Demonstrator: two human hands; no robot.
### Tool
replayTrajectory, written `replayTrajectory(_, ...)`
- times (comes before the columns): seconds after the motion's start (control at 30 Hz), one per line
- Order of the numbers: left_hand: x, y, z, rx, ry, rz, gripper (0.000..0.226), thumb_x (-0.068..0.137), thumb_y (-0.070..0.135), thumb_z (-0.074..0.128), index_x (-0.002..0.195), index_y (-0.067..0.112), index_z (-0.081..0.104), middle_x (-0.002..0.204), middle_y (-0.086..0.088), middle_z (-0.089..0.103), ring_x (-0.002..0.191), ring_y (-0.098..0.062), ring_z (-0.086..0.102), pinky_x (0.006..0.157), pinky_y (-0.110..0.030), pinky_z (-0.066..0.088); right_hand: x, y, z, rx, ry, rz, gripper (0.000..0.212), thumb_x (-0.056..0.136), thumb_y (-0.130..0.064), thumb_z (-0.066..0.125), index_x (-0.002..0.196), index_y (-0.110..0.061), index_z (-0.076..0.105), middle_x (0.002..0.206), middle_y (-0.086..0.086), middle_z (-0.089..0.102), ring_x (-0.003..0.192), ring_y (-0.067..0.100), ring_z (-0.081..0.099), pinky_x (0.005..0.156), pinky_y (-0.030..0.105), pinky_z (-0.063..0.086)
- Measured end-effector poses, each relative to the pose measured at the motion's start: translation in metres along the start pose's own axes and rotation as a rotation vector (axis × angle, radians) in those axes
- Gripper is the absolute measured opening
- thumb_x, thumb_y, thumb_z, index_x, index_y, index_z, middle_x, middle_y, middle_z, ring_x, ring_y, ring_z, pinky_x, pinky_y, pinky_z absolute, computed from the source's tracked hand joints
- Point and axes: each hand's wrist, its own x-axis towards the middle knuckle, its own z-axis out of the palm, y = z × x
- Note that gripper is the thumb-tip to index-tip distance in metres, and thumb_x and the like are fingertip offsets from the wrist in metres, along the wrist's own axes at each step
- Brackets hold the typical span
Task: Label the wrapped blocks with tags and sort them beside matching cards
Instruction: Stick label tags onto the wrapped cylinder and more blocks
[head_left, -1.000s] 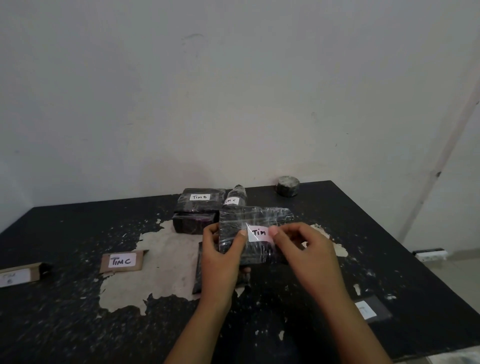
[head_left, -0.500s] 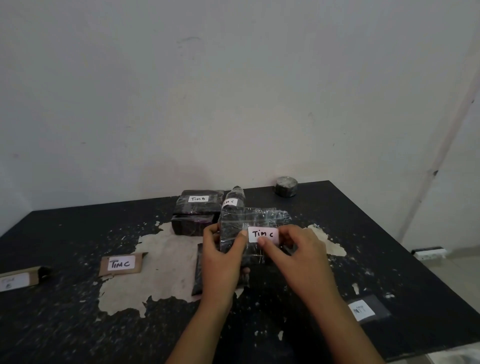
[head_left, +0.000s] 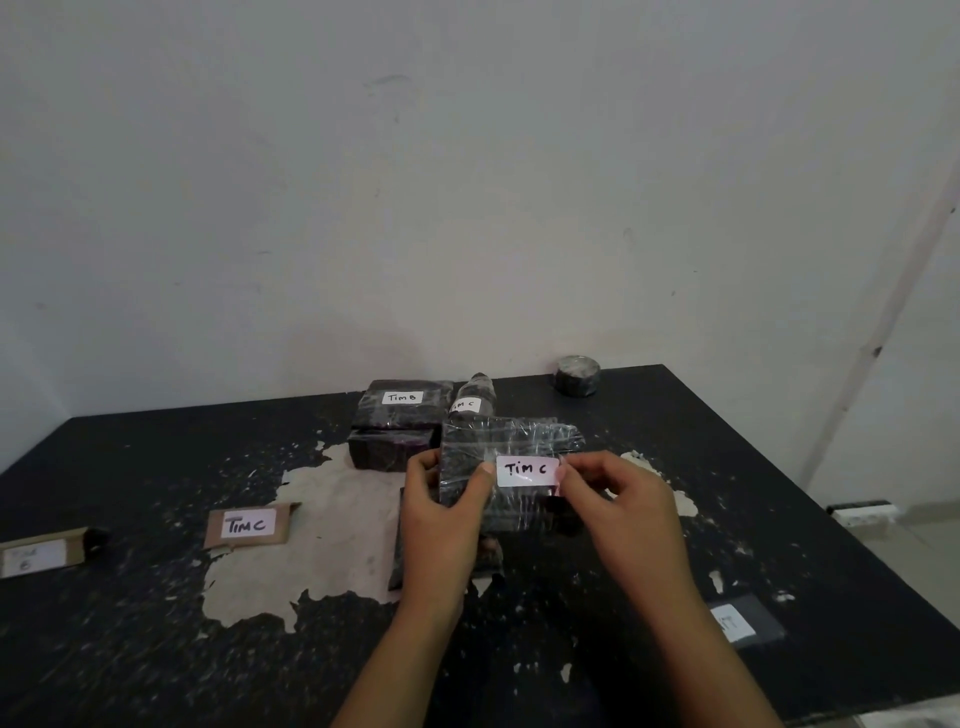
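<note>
My left hand (head_left: 441, 525) grips a black block wrapped in clear film (head_left: 511, 441), held tilted above the table. A white tag reading "Tim C" (head_left: 527, 470) lies on the block's front face. My right hand (head_left: 618, 499) pinches the tag's right end between thumb and fingers. Behind stand two stacked wrapped blocks, the upper one tagged "Tim B" (head_left: 402, 402), and a wrapped block tagged "Tim C" (head_left: 470, 400) leaning beside them. A brown card marked "Tim C" (head_left: 247, 526) lies at the left, and another brown card (head_left: 39, 553) lies at the far left edge.
The black table (head_left: 156, 649) has peeled pale patches in the middle. A roll of tape (head_left: 576, 375) sits at the back edge near the wall. A dark sheet with a white label (head_left: 743, 621) lies at the right front. Another dark flat piece (head_left: 402, 545) lies under my left hand.
My right hand has slid rightward off the tag, so its full "Tim C" lettering now shows flat on the block. The left hand keeps its hold.
</note>
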Motion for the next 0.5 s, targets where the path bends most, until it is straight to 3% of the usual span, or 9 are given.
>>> replayTrajectory(0.1, 0.000, 0.001, -0.003, -0.018, 0.002, -0.003, 0.034, 0.096, 0.033, 0.081, 0.122, 0.033, 0.058, 0.108, 0.004, 0.081, 0.084, -0.017, 0.082, 0.058, -0.034, 0.063, 0.002, -0.001, 0.001, 0.130, -0.028, 0.067, 0.009, 0.101, -0.020, 0.079, 0.101, -0.026, 0.087, 0.090, -0.010, 0.084, 0.085, 0.007, 0.079, 0.076, 0.023, 0.061)
replayTrajectory(0.27, 0.004, 0.003, -0.014, -0.063, 0.042, -0.024, 0.034, 0.097, 0.036, 0.080, 0.123, 0.034, 0.059, 0.108, 0.005, 0.080, 0.085, -0.015, 0.081, 0.062, -0.036, 0.064, 0.005, -0.005, -0.004, 0.185, 0.030, 0.137, 0.016, 0.104, -0.021, 0.074, 0.095, -0.023, 0.086, 0.088, -0.009, 0.084, 0.088, 0.001, 0.076, 0.086, 0.028, 0.054)
replayTrajectory(0.5, 0.003, 0.006, -0.014, -0.020, 0.015, 0.029, 0.033, 0.096, 0.033, 0.081, 0.121, 0.035, 0.058, 0.110, 0.002, 0.080, 0.086, -0.015, 0.081, 0.058, -0.030, 0.062, -0.005, -0.018, 0.007, 0.149, -0.056, 0.105, 0.026, 0.099, -0.050, 0.073, 0.093, -0.027, 0.084, 0.089, -0.012, 0.083, 0.084, 0.001, 0.076, 0.078, 0.027, 0.056)
